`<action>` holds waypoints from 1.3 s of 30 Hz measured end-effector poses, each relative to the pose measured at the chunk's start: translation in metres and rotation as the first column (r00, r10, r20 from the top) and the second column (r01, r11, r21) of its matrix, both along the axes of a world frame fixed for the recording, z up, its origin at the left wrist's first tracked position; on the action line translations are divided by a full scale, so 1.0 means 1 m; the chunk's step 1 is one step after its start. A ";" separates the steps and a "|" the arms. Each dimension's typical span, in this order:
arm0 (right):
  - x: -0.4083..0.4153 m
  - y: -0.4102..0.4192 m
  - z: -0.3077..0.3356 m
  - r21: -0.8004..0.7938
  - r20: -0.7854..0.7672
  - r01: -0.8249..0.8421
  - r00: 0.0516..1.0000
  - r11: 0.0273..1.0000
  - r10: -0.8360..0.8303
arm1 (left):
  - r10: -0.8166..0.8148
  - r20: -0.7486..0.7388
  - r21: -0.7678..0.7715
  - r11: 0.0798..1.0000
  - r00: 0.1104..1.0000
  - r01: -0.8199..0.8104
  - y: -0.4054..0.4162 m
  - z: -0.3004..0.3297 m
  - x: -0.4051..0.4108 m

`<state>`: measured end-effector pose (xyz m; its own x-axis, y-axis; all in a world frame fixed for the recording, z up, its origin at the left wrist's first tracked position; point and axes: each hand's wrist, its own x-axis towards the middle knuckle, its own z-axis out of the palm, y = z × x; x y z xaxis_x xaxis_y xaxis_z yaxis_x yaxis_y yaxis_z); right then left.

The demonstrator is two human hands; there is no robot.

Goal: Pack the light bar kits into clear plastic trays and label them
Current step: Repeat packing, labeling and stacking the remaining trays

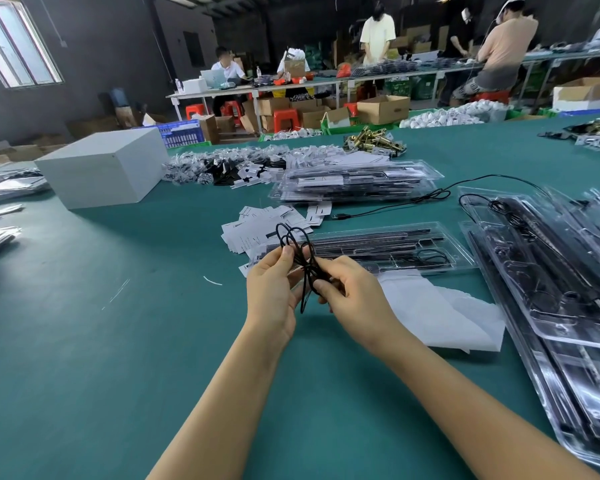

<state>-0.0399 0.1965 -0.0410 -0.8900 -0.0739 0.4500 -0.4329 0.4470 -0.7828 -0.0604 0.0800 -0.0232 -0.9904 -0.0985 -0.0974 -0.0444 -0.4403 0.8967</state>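
Note:
Both hands hold a coiled black cable (300, 249) above the green table. My left hand (274, 289) pinches its loops between thumb and fingers; my right hand (352, 292) grips the bundle from the right with curled fingers. Just behind them lies an open clear plastic tray (461, 251) with black light bar parts in it. White paper labels (274, 220) are scattered to the tray's left. A stack of packed trays (357, 181) sits farther back.
A pile of clear trays (568, 289) fills the right side. A white box (104, 168) stands at back left, and white sheets (440, 313) lie by my right wrist. A loose USB cable (395, 202) runs across the table. Other workers sit at distant benches.

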 end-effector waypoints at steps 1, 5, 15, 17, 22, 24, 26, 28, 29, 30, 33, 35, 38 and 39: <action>0.000 0.000 0.000 0.006 -0.003 0.002 1.000 1.000 -0.002 | 0.000 0.000 -0.034 0.999 1.000 0.000 0.000 0.000 0.000; 0.002 0.000 0.000 0.081 -0.020 -0.011 1.000 0.997 0.013 | -0.021 -0.025 -0.173 0.985 0.999 0.017 -0.004 0.000 0.000; 0.001 0.003 0.002 0.227 -0.077 0.052 0.996 0.973 -0.035 | -0.144 -0.094 -0.415 0.905 0.985 0.092 0.008 0.006 0.006; 0.000 0.003 0.000 0.273 -0.084 0.054 0.996 0.961 -0.032 | -0.150 -0.098 -0.510 0.857 0.984 0.080 0.009 0.005 0.005; 0.002 -0.002 -0.008 0.468 -0.113 0.049 0.994 0.883 0.005 | -0.103 -0.111 -0.554 0.832 0.989 0.025 0.005 -0.002 0.005; 0.002 -0.005 -0.011 0.489 -0.133 0.048 0.991 0.871 0.020 | -0.065 -0.115 -0.584 0.811 0.991 -0.015 0.005 -0.004 0.004; 0.003 -0.008 -0.009 0.431 -0.130 0.013 0.990 0.902 0.048 | -0.027 -0.142 -0.604 0.794 0.990 -0.065 0.003 -0.004 0.001; 0.006 -0.008 -0.005 0.290 -0.125 -0.032 0.990 0.957 0.071 | -0.002 -0.140 -0.557 0.827 0.990 -0.077 -0.002 -0.003 -0.002; 0.006 -0.007 -0.002 0.213 -0.120 -0.037 0.991 0.976 0.064 | 0.005 -0.128 -0.503 0.861 0.992 -0.069 -0.006 -0.002 -0.003; 0.007 -0.006 -0.001 0.147 -0.104 -0.028 0.994 0.989 0.044 | 0.011 -0.119 -0.442 0.895 0.993 -0.063 -0.009 -0.001 -0.004; 0.007 -0.001 0.002 -0.078 0.056 -0.047 0.997 0.996 0.051 | 0.025 -0.115 -0.299 0.953 0.993 -0.059 -0.018 0.002 -0.009; 0.006 0.001 0.004 -0.252 0.172 -0.100 0.974 0.963 0.147 | 0.010 -0.103 -0.198 0.980 0.995 -0.030 -0.022 0.003 -0.011; 0.004 0.004 0.006 -0.388 0.218 -0.142 0.946 0.911 0.241 | -0.019 -0.083 -0.103 0.995 0.996 0.011 -0.025 0.003 -0.013; 0.004 0.006 0.007 -0.416 0.225 -0.147 0.939 0.897 0.258 | -0.023 -0.077 -0.069 0.997 0.997 0.018 -0.025 0.003 -0.014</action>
